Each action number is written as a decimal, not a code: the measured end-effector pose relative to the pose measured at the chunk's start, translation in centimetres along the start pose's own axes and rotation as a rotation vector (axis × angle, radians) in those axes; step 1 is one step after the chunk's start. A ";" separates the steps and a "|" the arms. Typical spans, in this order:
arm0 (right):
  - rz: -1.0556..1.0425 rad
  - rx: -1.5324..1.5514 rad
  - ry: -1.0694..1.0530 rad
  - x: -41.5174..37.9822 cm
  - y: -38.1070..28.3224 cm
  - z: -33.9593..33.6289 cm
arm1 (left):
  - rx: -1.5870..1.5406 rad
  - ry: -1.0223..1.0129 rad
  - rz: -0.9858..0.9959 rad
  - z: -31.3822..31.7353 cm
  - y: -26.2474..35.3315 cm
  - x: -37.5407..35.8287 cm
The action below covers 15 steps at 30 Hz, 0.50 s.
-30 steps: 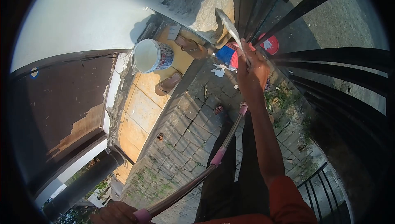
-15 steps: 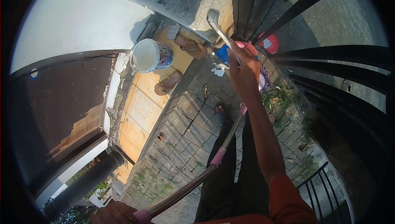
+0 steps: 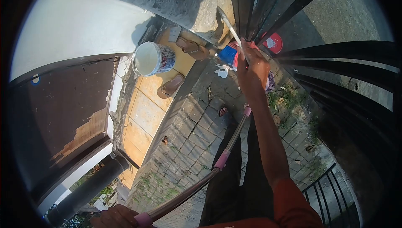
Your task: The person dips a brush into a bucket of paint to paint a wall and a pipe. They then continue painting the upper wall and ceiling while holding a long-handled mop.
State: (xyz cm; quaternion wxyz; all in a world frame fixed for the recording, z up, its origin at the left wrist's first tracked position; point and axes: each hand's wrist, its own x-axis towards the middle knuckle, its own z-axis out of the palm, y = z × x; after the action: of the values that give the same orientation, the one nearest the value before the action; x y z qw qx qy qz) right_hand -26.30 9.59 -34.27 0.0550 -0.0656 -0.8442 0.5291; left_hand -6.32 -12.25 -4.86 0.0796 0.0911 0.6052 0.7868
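My right hand [image 3: 254,71] is closed around the pale handle of what looks like a flat paintbrush [image 3: 228,24], its thin edge towards me, its tip over the sunlit concrete ledge. At the bottom left my left hand [image 3: 115,216] is wrapped at the pink end of a metal mop pole [image 3: 201,183]. This pole slants up past my legs, with pink joints along it. A purple fringed mop head [image 3: 271,81] shows partly behind my right wrist. Beyond my right hand lie a blue-and-pink item [image 3: 228,55], partly hidden, and white scraps [image 3: 222,72].
A white printed bucket [image 3: 154,58] stands on the tiled step [image 3: 144,113], with brown sandals [image 3: 171,86] nearby. Dark metal bars [image 3: 343,54] run along the right. A red round container [image 3: 273,43] sits beside them. Paving [image 3: 188,131] lies underfoot.
My right hand has moved slightly down and right and turned the paintbrush from its flat face to its edge. My left hand stays at the mop pole.
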 end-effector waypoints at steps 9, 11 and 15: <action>-0.186 -0.058 -0.185 -4.8 1.2 0.7 | 0.011 -0.002 -0.057 -0.2 0.5 -0.1; -0.231 -0.058 0.019 -3.8 1.2 0.2 | 0.020 -0.011 -0.043 -0.2 0.5 -0.1; -0.077 0.004 0.141 -0.2 -0.9 -0.6 | 0.029 -0.005 -0.050 -0.3 0.6 -0.3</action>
State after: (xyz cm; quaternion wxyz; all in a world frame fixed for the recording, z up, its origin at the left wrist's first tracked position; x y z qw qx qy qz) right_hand -26.05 9.72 -33.22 0.1348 -0.0700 -0.8391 0.5223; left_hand -6.16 -12.77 -4.34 0.0997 0.0791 0.6186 0.7753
